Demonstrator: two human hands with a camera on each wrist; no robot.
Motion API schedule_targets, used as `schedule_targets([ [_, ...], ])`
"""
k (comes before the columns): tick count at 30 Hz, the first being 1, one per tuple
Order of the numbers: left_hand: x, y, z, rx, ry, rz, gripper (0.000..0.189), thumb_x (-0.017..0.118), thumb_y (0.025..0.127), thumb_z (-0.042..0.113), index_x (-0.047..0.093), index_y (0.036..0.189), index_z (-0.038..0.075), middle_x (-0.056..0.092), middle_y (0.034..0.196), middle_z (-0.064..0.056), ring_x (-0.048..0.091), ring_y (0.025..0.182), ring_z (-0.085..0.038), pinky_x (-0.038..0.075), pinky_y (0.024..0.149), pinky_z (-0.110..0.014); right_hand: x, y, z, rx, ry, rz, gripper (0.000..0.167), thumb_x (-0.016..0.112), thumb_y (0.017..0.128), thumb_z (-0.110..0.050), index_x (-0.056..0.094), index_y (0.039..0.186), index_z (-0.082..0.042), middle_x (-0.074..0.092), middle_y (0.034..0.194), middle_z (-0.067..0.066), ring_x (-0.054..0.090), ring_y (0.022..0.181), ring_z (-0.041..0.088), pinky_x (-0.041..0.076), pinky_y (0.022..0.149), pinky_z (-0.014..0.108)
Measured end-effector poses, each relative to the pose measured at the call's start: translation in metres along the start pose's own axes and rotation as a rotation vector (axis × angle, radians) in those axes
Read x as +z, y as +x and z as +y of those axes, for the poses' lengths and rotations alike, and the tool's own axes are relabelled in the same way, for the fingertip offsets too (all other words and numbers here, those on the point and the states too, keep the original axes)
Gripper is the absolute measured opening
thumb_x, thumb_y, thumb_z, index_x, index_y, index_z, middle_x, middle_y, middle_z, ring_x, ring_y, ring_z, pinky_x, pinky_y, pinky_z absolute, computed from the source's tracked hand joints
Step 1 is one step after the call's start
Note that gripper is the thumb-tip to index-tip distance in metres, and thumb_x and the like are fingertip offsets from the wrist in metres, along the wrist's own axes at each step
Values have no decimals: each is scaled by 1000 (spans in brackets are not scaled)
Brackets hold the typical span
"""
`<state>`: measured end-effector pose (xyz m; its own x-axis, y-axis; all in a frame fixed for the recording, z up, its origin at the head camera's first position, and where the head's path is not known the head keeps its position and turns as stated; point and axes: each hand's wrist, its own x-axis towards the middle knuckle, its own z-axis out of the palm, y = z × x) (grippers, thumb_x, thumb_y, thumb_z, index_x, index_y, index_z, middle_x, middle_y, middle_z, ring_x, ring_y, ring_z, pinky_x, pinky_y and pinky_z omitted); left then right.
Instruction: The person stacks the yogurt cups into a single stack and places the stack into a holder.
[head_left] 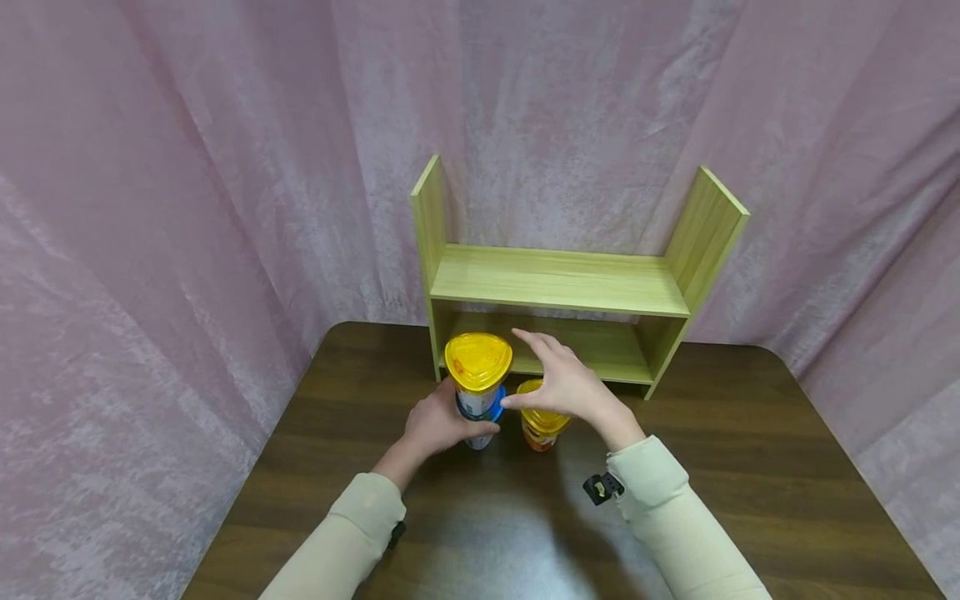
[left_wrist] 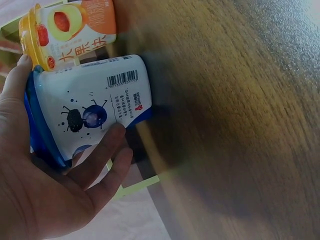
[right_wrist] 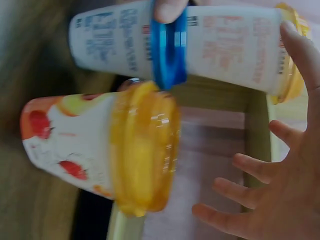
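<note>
A white tapered cup with a blue plastic lid [left_wrist: 95, 110] is the lower of 2 stacked cups in front of the shelf, left of its middle; its wall bears a barcode, small print and dark blue berry figures with thin limbs; on its lid sits a white tapered cup with a glossy yellow lid [head_left: 477, 361], its print blurred in the right wrist view. The left hand [head_left: 441, 419] grips the lower cup near its lid, thumb on the near side; the right hand [head_left: 561, 381] is spread wide around air beside the stack, and whether its thumb touches the upper cup I cannot tell. Just right of the stack is an orange-and-white fruit-printed cup with a yellow lid [right_wrist: 70, 145], partly covered by the right hand in the head view; all 3 cups are lidded, their contents hidden. Behind stands a pale green-yellow wooden shelf [head_left: 562, 279] with 2 levels, its lower level partly hidden by hands and cups; beneath is a dark brown wood-grain table [head_left: 300, 500], its near edge cut off.
</note>
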<state>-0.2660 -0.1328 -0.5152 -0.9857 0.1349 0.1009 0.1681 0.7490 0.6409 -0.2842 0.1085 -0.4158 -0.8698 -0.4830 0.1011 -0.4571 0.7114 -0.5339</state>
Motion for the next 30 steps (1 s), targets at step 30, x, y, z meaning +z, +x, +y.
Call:
schedule_targets([
  [30,1,-1,0,-15,-19,-7,97,84,67,68,43,141,20,62,132,-3,63,115,-24,52,95,-52,42,-18,45,127,-120,-30,99,87,69,-57,43,152,-27,45,147,18,52,122,45,51,86,63],
])
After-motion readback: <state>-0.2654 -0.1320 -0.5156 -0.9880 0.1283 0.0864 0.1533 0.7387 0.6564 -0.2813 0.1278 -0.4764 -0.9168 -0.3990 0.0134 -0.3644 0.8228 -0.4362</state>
